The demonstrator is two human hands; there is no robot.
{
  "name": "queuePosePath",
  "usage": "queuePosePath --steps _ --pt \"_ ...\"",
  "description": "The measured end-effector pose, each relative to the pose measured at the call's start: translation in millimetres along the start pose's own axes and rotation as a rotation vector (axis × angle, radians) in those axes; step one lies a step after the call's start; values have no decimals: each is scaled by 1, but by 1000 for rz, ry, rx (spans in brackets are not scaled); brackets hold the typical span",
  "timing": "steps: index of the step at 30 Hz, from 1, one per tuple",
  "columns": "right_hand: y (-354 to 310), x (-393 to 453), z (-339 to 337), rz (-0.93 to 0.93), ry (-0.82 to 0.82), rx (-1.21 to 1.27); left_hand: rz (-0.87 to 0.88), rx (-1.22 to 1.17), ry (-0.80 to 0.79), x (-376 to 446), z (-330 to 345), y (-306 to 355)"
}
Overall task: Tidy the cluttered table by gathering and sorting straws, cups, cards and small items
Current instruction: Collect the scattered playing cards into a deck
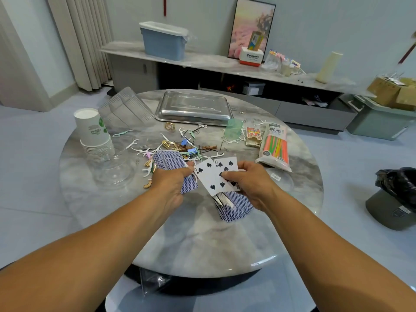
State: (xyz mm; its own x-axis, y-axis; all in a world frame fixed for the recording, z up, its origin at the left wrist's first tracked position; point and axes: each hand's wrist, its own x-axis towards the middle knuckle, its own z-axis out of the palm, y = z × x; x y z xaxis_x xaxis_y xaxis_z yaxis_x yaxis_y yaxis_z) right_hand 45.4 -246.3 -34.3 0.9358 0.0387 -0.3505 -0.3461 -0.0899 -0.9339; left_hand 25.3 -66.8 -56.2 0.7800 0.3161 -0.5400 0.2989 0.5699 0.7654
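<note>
My left hand grips a fan of blue-backed playing cards over the round marble table. My right hand pinches two face-up spade cards, with more blue-backed cards fanned under it. Behind the hands lies a scatter of floss picks, hairpins and clips. A bag of coloured straws lies at the right. A stack of paper cups stands at the left.
A steel tray sits at the table's far side, with clear plastic cups lying left of it and a clear cup near the paper cups. A green cup and a card box lie nearby. A black-bagged bin stands on the floor.
</note>
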Motion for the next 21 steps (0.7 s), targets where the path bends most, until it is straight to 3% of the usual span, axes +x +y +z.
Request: queuePosePath --steps 3,6,10,13,17,21 --pt "-1 1 -1 -97 126 -97 30 33 69 3 -4 1" --pt "1 4 -6 -361 286 -540 79 134 214 8 -9 3" --pt "16 8 -8 -594 282 -1056 151 178 308 12 -13 6" --pt "33 9 -4 -479 146 -1288 149 94 278 8 -11 13" --pt "44 6 0 -217 18 -1234 -19 -148 -27 -3 -5 18" --pt "36 8 -3 -142 -56 -1315 -123 -224 -204 -11 -1 17"
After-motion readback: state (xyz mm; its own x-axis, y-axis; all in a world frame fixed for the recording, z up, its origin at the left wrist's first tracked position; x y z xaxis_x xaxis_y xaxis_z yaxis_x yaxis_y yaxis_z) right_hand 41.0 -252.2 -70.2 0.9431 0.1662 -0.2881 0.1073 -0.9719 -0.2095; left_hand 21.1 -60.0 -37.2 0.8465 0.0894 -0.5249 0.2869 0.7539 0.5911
